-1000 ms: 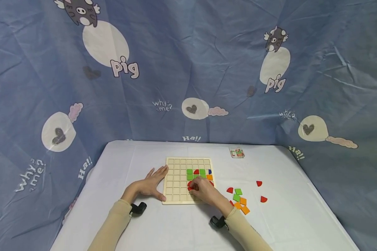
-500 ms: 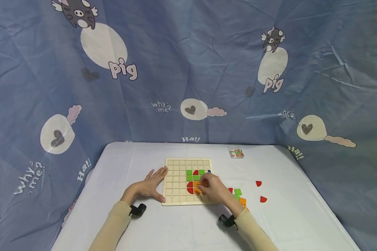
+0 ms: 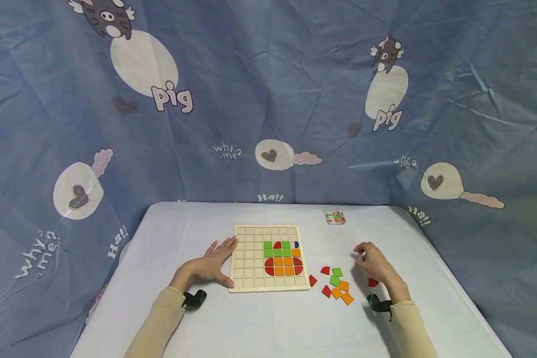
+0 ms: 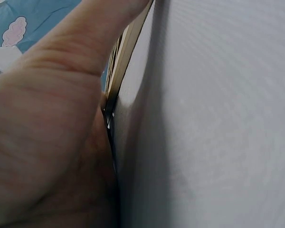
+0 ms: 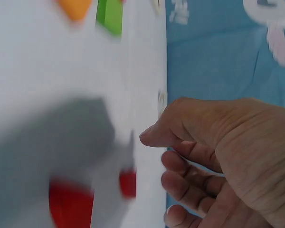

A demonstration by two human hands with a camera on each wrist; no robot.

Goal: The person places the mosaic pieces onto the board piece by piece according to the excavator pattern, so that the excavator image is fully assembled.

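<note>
A wooden grid board (image 3: 247, 258) lies on the table, with green squares (image 3: 277, 253), orange squares (image 3: 284, 266), red quarter-circles (image 3: 298, 266) and a small blue-marked piece (image 3: 297, 244) set in its right half. My left hand (image 3: 209, 265) spreads along the board's left edge, thumb near the front corner and fingers farther back. My right hand (image 3: 376, 263) hovers right of the board, fingers loosely curled and nothing between thumb and fingertips. Below it, the right wrist view has two loose red quarter-circles, a nearer one (image 5: 71, 204) and a farther one (image 5: 128, 184).
Between the board and my right hand lie loose green squares (image 3: 335, 281), orange squares (image 3: 336, 292) and red quarter-circles (image 3: 325, 291). A small printed card (image 3: 335, 217) lies near the table's back edge. Blue patterned cloth (image 3: 268, 99) hangs behind and at both sides.
My right hand has left the board and moved right over the loose red pieces. Orange squares now sit between the red quarter-circles on the board. My left hand stays at the board's edge.
</note>
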